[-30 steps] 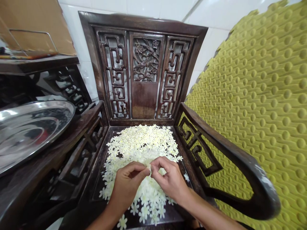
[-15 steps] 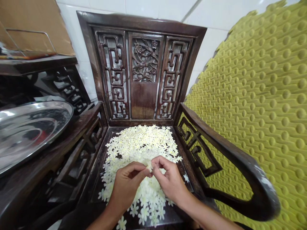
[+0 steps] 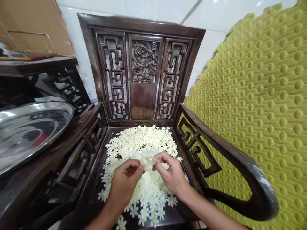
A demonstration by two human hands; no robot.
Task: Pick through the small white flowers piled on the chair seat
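Note:
Small pale yellow-white flowers [image 3: 144, 137] with several petals each lie in a thick layer over the dark wooden seat of the chair [image 3: 96, 191]. Just above them, my left hand [image 3: 126, 179] has thumb and forefinger pinched on a pale flower [image 3: 144, 163]. A little to its right, my right hand [image 3: 172, 174] pinches a whitish flower [image 3: 153, 159] at its fingertips. A narrow gap separates the two sets of fingertips. Against the pale heap, the exact outline of the held pieces blurs.
Curved armrests [image 3: 230, 156] flank the seat, and a carved backrest [image 3: 144, 99] rises behind. At left stands a round shiny metal tray [image 3: 57, 127]. A bumpy yellow-green foam mat [image 3: 263, 95] leans at right. Cardboard [image 3: 48, 19] shows at the upper left.
My fingertips were together on one pale flower; now they have parted slightly, left hand to the left and right hand to the right, each still pinching.

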